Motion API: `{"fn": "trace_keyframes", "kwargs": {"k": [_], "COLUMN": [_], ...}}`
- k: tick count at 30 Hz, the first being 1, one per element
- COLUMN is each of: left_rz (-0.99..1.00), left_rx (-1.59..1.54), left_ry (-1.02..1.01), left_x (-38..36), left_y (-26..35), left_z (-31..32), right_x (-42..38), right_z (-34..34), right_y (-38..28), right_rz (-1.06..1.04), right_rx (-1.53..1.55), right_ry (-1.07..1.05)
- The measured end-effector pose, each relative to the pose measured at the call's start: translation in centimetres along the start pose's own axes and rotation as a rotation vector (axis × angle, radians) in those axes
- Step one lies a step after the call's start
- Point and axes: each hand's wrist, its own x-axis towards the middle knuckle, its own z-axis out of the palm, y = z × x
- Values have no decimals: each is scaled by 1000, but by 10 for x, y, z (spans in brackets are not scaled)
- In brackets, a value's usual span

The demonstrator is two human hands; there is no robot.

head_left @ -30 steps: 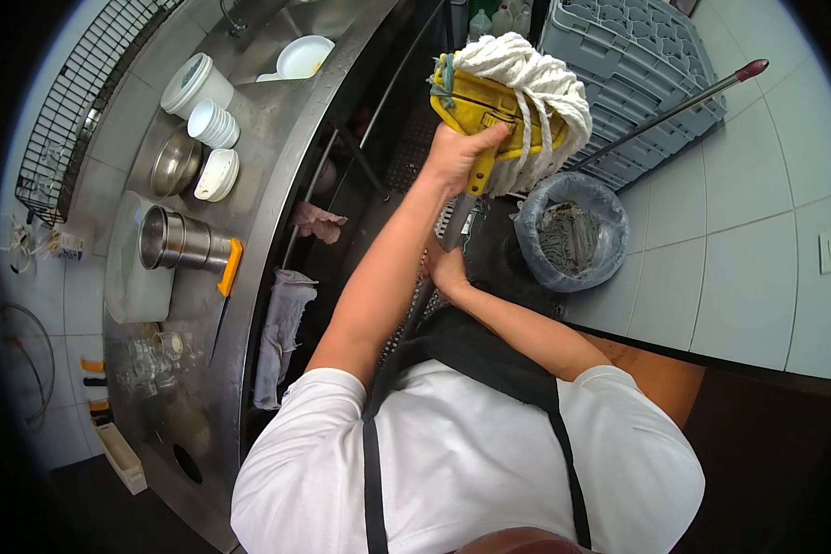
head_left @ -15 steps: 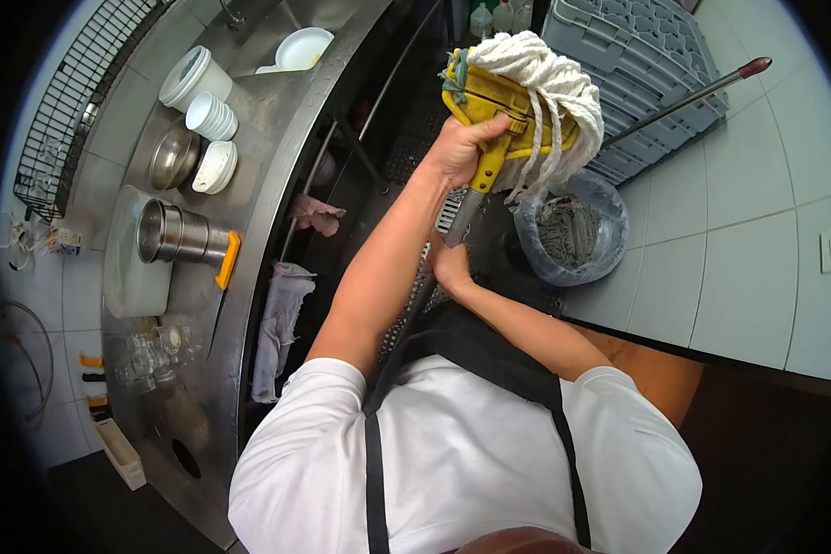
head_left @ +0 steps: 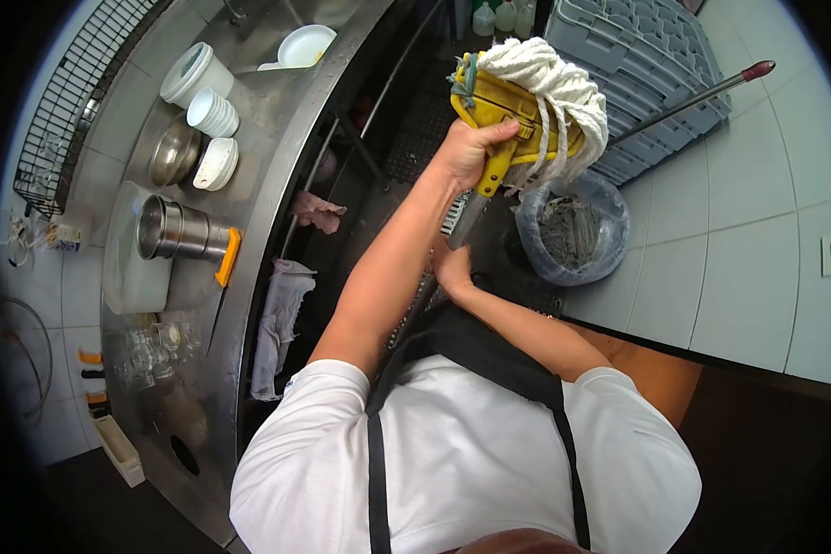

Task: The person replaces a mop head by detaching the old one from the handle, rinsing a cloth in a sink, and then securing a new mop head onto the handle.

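A mop (head_left: 531,106) with a yellow plastic head and thick white cotton strands is held up in front of me, its head tipped up and away. Around the lower part of the yellow frame, my left hand (head_left: 471,155) is closed, with the thumb lying across the clamp. Lower down, my right hand (head_left: 451,268) is wrapped round the grey handle; its fingers are partly hidden. Strands hang on the right side of the head, above a bin (head_left: 572,226) lined with a clear bag, which holds a grey stringy mass.
Stacked grey dish racks (head_left: 632,65) stand behind the mop, with a red-tipped pole (head_left: 692,103) leaning there. Left is a steel counter (head_left: 277,175) bearing metal pots (head_left: 180,231), white tubs and an orange-handled saw (head_left: 228,258). Cloths (head_left: 286,319) hang on its rail. Tiled wall right.
The mop head and my left hand have shifted slightly right and down. My right hand stays at nearly the same place on the handle.
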Motion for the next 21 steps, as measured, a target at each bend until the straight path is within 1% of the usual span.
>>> {"fn": "trace_keyframes", "kwargs": {"k": [1, 3, 4, 6, 7, 9, 10, 11, 12, 14, 15, 17, 19, 20, 21], "left_rz": [65, 188, 217, 278, 388, 243, 165, 4, 0, 90, 142, 246, 331, 375, 471], "left_rx": [65, 191, 248, 364, 498, 326, 239, -42, -30, 81, 145, 271, 357, 402, 484], "left_ry": [28, 84, 134, 234, 281, 162, 99, 33, -9, 21, 53, 118, 174, 202, 241], "left_x": [1, 0, -1, -2, -1, 0, 1, 1, -1, 0, 0, -1, 0, 1, 3], "left_y": [-2, -8, -9, -11, -15, -9, -4, 3, 3, -5, -6, -10, -15, -17, -20], "left_z": [2, 9, 14, 24, 26, 18, 12, 4, 1, 2, 6, 15, 20, 22, 23], "right_x": [-4, -8, -11, -6, 1, 15, 16, 18, 13, 8, 15, 28, 24, 24, 19], "right_z": [3, 7, 8, 4, -1, -9, -6, -2, -1, 2, 0, -2, -2, -6, -7], "right_y": [-4, -10, -11, -2, 6, 19, 20, 21, 18, 11, 22, 49, 40, 33, 20], "right_rz": [14, -81, -124, -140, -151, -173, -129, -70, -78, -105, -142, -425, -730, -892, -1052], "right_rx": [9, -97, -151, -36, 25, 149, -8, -161, -165, -171, -155, -245, -513, -736, -959], "right_ry": [12, 84, 122, 38, -5, -88, 6, 92, 100, 109, 75, 124, 162, 176, 190]}}
